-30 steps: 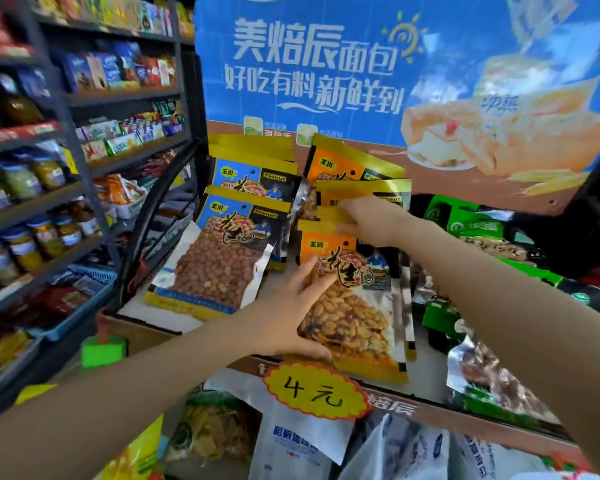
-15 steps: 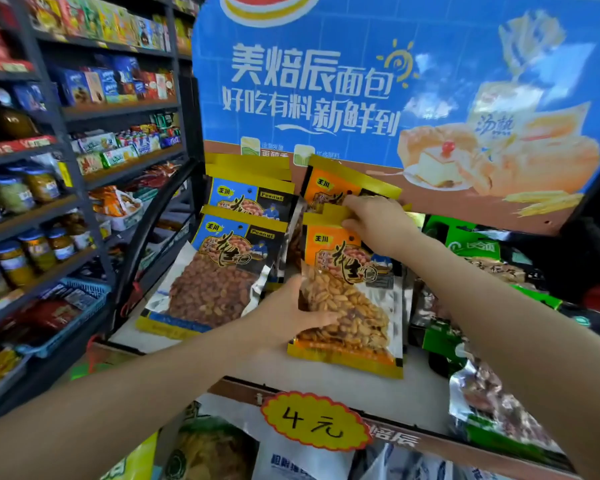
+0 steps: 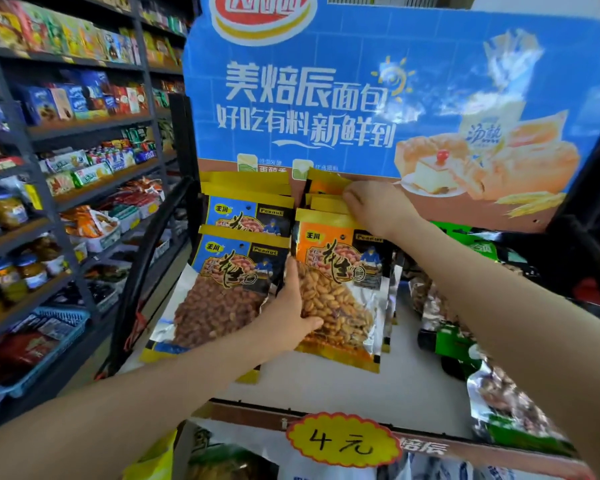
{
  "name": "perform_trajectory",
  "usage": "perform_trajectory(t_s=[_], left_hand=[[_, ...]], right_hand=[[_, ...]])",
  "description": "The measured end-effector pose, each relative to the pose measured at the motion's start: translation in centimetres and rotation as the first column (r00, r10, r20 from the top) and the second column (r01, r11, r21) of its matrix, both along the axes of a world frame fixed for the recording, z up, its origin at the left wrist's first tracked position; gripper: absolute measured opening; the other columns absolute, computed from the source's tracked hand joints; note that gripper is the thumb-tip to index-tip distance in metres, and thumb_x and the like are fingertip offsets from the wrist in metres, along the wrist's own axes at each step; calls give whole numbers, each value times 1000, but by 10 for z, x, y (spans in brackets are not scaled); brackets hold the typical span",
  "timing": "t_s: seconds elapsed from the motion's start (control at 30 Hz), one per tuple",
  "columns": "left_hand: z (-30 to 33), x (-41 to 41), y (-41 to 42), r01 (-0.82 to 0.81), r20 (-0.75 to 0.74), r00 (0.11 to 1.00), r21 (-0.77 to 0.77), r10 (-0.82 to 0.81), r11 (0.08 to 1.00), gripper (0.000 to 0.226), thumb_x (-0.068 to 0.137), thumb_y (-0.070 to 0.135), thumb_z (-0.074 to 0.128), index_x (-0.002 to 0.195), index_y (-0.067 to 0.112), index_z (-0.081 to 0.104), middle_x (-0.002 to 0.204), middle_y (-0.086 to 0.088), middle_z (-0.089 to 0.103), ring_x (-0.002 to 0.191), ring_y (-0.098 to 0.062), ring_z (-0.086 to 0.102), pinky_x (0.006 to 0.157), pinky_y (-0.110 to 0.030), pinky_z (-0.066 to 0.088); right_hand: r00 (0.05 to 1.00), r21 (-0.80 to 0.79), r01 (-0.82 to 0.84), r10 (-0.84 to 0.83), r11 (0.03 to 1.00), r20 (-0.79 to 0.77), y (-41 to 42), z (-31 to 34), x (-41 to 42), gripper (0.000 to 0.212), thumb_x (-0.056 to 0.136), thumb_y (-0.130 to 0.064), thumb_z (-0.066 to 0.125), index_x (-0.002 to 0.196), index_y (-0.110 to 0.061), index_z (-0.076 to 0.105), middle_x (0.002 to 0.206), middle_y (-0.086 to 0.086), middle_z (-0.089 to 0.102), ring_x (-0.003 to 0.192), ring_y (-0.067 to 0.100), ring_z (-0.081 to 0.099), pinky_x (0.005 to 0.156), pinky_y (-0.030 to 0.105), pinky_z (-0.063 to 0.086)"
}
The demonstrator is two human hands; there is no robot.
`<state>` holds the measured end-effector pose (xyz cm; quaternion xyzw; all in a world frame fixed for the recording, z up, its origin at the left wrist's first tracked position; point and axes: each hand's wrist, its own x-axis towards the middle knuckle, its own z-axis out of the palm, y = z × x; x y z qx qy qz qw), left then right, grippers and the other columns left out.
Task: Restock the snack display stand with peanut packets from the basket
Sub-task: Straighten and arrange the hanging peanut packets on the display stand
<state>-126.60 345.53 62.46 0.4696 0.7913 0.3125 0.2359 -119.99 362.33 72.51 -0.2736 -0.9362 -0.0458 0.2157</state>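
Both hands grip orange peanut packets (image 3: 340, 289): left (image 3: 291, 306) low, right (image 3: 374, 206) atop.

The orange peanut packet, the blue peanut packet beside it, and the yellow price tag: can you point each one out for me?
orange peanut packet (image 3: 340, 247): head view, on its printed orange label.
blue peanut packet (image 3: 219, 306): head view, on its clear window of nuts.
yellow price tag (image 3: 342, 441): head view, at its handwritten middle.

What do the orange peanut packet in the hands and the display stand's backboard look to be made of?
Orange peanut packet: looks like glossy plastic film with a clear window showing the nuts, and silvery, foil-like side edges that catch the light. Left hand grips its lower edge; right hand holds the packet tops behind it.

Backboard: probably printed cardboard, judging by its flat matte face and cut outline.
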Motion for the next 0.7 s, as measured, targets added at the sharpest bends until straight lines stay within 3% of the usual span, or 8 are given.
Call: perform_trajectory(t_s=[0.13,0.27,0.33,0.4,0.47,0.53,0.63,0.7], left_hand=[[1,-1,0,28,50,998,14,-29,1000,104,87,21,61,140,30,-28,158,-2,2,141,-21,20,113,-35,21],[-1,-3,2,33,33,999,27,-34,999,108,85,22,65,140,31,-27,157,-1,4,140,-22,25,112,-36,24],[-4,-6,3,41,1,999,18,-41,999,110,83,25,66,139,31,-28,158,0,4,138,-22,30,110,-34,29],[-8,-8,5,46,9,999,-3,-46,999,111,83,26,67,139,33,-29,158,1,5,137,-22,31,109,-35,31],[-12,-10,6,39,45,998,-1,-39,999,111,82,25,68,140,35,-27,157,3,5,140,-23,23,114,-41,25],[-15,-11,8,29,67,997,-1,-29,1000,112,81,26,68,139,39,-27,158,5,5,142,-26,17,115,-49,21],[-15,-10,8,28,92,995,-14,-27,999,110,84,25,66,137,40,-29,157,4,11,133,-23,36,111,-40,30],[-15,-8,8,23,86,996,-10,-22,1000,108,85,24,64,137,39,-30,157,3,12,127,-20,42,110,-37,32]], right_hand=[[999,-102,26,-29,994,-24,7,3,3,23,90,-10,45,100,-8,66,111,19,64,95,37,59,76,42,50],[949,-409,-70,-65,910,-307,13,2,11,16,87,-13,61,89,0,70,116,9,68,74,15,54,66,26,41],[870,-566,-170,-146,806,-471,15,2,17,14,85,-13,63,86,-1,70,114,16,67,79,17,52,71,29,40],[841,-580,-185,-178,794,-511,16,0,19,14,87,-11,60,90,-1,70,112,17,67,85,18,53,75,30,41],[881,-428,-53,-159,902,-445,17,-4,15,17,89,-13,56,96,-4,69,110,13,68,91,22,57,78,31,43],[915,-64,112,-128,992,-382,13,-6,12,20,88,-13,53,102,-9,67,108,12,67,97,32,58,83,37,44],[943,411,1,136,912,-303,5,-13,11,19,78,-2,59,92,-8,70,92,15,68,80,38,61,66,37,45],[979,399,-75,144,914,-146,0,-19,7,20,83,-6,58,100,-7,68,100,17,67,88,39,62,69,40,48]])
